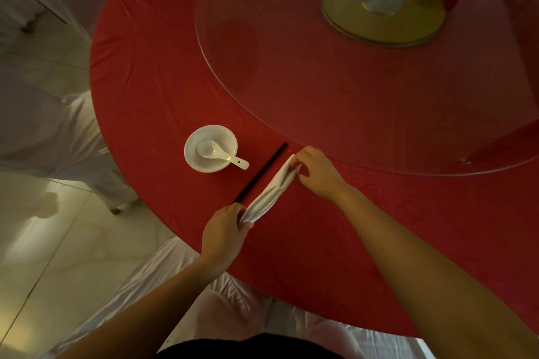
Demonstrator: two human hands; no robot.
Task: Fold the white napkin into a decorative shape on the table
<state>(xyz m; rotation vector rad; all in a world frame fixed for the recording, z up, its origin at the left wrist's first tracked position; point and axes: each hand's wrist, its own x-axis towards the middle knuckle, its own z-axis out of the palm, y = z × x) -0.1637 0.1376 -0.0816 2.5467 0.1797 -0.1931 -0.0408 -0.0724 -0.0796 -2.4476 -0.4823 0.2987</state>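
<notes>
The white napkin [269, 194] is gathered into a long narrow pleated strip lying diagonally on the red tablecloth [151, 90]. My left hand [224, 232] grips its near lower end in closed fingers. My right hand [316, 173] pinches its far upper end between thumb and fingers. The strip stretches between both hands, just above or on the cloth; I cannot tell which.
Black chopsticks [262, 172] lie parallel to the napkin on its left. A white bowl [210, 148] holding a white spoon [223, 154] stands further left. A glass turntable [320, 114] with a gold hub [382, 6] covers the table's middle. White-covered chairs [230, 300] stand at the table's edge.
</notes>
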